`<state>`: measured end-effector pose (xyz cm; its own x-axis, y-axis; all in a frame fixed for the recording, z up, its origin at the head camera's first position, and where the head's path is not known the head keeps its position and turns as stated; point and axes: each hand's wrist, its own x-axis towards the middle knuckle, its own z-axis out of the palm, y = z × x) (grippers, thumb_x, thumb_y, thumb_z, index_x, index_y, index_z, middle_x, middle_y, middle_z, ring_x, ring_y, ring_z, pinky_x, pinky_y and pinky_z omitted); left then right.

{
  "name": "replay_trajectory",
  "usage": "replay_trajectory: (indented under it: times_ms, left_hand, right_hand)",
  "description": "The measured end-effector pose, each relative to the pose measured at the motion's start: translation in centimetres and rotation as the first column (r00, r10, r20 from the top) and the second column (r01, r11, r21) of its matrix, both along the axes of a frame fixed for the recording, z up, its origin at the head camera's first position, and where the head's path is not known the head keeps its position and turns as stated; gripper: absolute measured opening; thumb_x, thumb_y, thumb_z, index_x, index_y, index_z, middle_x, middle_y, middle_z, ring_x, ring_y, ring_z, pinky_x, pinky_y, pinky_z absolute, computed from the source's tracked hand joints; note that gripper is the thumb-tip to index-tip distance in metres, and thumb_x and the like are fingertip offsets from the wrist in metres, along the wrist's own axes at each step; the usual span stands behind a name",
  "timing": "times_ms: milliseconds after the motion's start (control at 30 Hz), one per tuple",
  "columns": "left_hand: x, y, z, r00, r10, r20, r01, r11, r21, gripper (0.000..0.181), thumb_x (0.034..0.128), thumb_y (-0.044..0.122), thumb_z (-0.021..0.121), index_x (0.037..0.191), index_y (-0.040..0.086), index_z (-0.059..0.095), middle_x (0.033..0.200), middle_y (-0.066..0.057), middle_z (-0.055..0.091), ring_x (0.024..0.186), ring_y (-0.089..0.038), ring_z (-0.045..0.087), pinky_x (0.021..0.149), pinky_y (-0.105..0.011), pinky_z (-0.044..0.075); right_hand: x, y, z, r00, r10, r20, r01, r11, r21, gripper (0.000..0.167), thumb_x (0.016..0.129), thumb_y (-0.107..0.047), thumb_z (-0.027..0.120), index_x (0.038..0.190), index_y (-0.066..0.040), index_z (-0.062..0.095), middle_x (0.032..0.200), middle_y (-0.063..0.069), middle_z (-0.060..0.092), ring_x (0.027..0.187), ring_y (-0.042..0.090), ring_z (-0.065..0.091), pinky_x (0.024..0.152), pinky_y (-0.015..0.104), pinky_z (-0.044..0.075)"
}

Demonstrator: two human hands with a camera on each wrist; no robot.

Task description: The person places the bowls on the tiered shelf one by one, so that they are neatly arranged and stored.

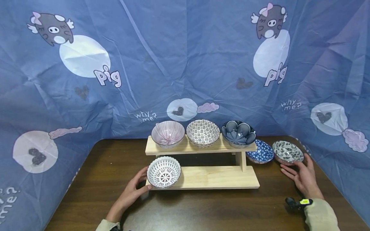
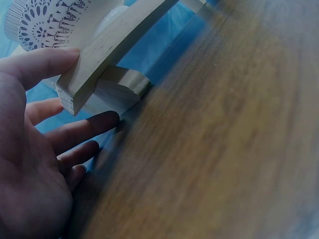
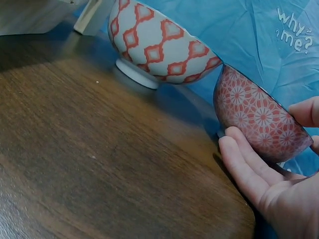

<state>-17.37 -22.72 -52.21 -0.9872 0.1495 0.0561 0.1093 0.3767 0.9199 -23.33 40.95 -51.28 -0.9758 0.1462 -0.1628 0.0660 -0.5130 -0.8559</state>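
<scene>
My left hand (image 1: pixel 133 187) is at the left end of a two-tier wooden shelf (image 1: pixel 219 177). Its thumb touches the lower board's corner, and its other fingers are loosely spread past the end. Beside it on that board sits a white bowl (image 1: pixel 163 172) with dark dashes and a scalloped rim. My right hand (image 1: pixel 304 176) holds a bowl (image 1: pixel 288 151) with a dark floral inside, thumb at the rim and fingers below. In the right wrist view that bowl (image 3: pixel 259 114) is tilted, its outside red with pale flowers. A blue-patterned bowl (image 1: pixel 261 152) stands left of it.
On the upper board stand a pink-striped bowl (image 1: pixel 168 133), a bowl with small tile-like motifs (image 1: pixel 203 132) and a dark blue bowl (image 1: pixel 238 133). Brown wooden table (image 1: pixel 202 208) lies under everything. Blue printed cloth (image 1: pixel 185 64) hangs behind and at both sides.
</scene>
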Motion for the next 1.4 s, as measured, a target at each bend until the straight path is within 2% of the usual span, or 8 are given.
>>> replay_trajectory:
  times_ms: [300, 567, 667, 800, 933, 1133, 1233, 1400]
  left_hand:
    - [0.0, 0.0, 0.0, 1.000, 0.004, 0.007, -0.004, 1.000, -0.009, 0.071, 0.0883, 0.012, 0.070, 0.151, 0.002, 0.037, 0.137, -0.021, 0.061, 0.113, 0.002, 0.057, 0.108, -0.047, 0.036]
    - [0.0, 0.1, 0.0, 1.000, -0.007, -0.010, 0.007, 1.000, -0.003, 0.071, 0.0887, 0.012, 0.070, 0.151, 0.001, 0.037, 0.137, -0.021, 0.061, 0.113, 0.002, 0.056, 0.109, -0.055, 0.033]
    - [0.0, 0.0, 0.0, 1.000, -0.006, -0.021, 0.006, 1.000, -0.009, 0.071, 0.0888, 0.013, 0.070, 0.151, 0.001, 0.038, 0.136, -0.021, 0.061, 0.113, 0.003, 0.056, 0.108, -0.053, 0.034]
    - [0.0, 0.0, -0.1, 1.000, -0.006, -0.026, 0.006, 1.000, -0.020, 0.071, 0.0888, 0.014, 0.070, 0.151, 0.002, 0.038, 0.136, -0.020, 0.062, 0.113, 0.003, 0.056, 0.106, -0.047, 0.038]
    - [0.0, 0.0, -0.1, 1.000, -0.006, -0.018, 0.006, 1.000, -0.019, 0.071, 0.0885, 0.013, 0.070, 0.151, 0.003, 0.038, 0.136, -0.020, 0.062, 0.114, 0.002, 0.056, 0.107, -0.046, 0.037]
    - [-0.1, 0.0, 0.1, 1.000, 0.003, 0.010, -0.003, 1.000, -0.011, 0.072, 0.0886, 0.014, 0.070, 0.152, 0.003, 0.038, 0.137, -0.020, 0.061, 0.115, 0.001, 0.056, 0.109, -0.052, 0.034]
    - [0.0, 0.0, 0.1, 1.000, 0.000, 0.012, 0.000, 1.000, -0.009, 0.072, 0.0888, 0.014, 0.070, 0.152, 0.002, 0.037, 0.137, -0.020, 0.061, 0.115, 0.001, 0.056, 0.108, -0.047, 0.037]
    - [0.1, 0.0, 0.1, 1.000, -0.010, -0.006, 0.010, 1.000, 0.002, 0.072, 0.0888, 0.014, 0.070, 0.152, 0.002, 0.037, 0.135, -0.021, 0.062, 0.113, 0.004, 0.056, 0.102, -0.031, 0.043]
  right_hand:
    - [-0.5, -0.3, 0.6, 0.985, -0.115, 0.129, 0.109, 0.993, 0.053, 0.079, 0.104, -0.005, 0.039, 0.157, -0.047, -0.002, 0.124, -0.007, 0.037, 0.073, 0.028, 0.075, 0.071, 0.041, 0.061]
    - [0.0, -0.2, 0.8, 0.991, -0.112, 0.079, 0.112, 0.994, 0.001, 0.082, 0.103, -0.002, 0.042, 0.159, -0.044, -0.001, 0.125, -0.004, 0.037, 0.070, 0.031, 0.074, 0.069, 0.042, 0.061]
    - [0.3, -0.2, 1.0, 0.990, -0.118, 0.072, 0.119, 0.993, -0.017, 0.084, 0.102, 0.000, 0.043, 0.159, -0.043, -0.002, 0.124, -0.004, 0.039, 0.069, 0.032, 0.074, 0.068, 0.043, 0.061]
    - [0.8, 0.1, 1.2, 0.993, -0.111, 0.039, 0.113, 0.992, -0.059, 0.087, 0.101, 0.003, 0.043, 0.159, -0.043, -0.003, 0.111, -0.002, 0.049, 0.068, 0.034, 0.074, 0.066, 0.044, 0.061]
    - [1.2, 0.2, 1.5, 0.992, -0.117, 0.043, 0.119, 0.992, -0.047, 0.086, 0.101, 0.003, 0.043, 0.159, -0.043, -0.001, 0.103, -0.003, 0.052, 0.068, 0.034, 0.074, 0.065, 0.044, 0.061]
    - [1.7, 0.4, 1.9, 0.990, -0.125, 0.068, 0.127, 0.992, -0.021, 0.086, 0.101, 0.001, 0.043, 0.159, -0.043, -0.003, 0.116, -0.003, 0.045, 0.069, 0.032, 0.074, 0.066, 0.043, 0.061]
    - [2.0, 0.5, 2.0, 0.993, -0.110, 0.038, 0.112, 0.993, -0.032, 0.086, 0.101, 0.003, 0.042, 0.159, -0.042, -0.003, 0.112, -0.003, 0.049, 0.070, 0.033, 0.074, 0.066, 0.044, 0.061]
    - [2.8, 0.6, 2.1, 0.997, -0.075, -0.036, 0.072, 0.995, -0.063, 0.084, 0.101, 0.005, 0.039, 0.159, -0.039, -0.003, 0.099, -0.003, 0.057, 0.070, 0.035, 0.074, 0.066, 0.045, 0.061]
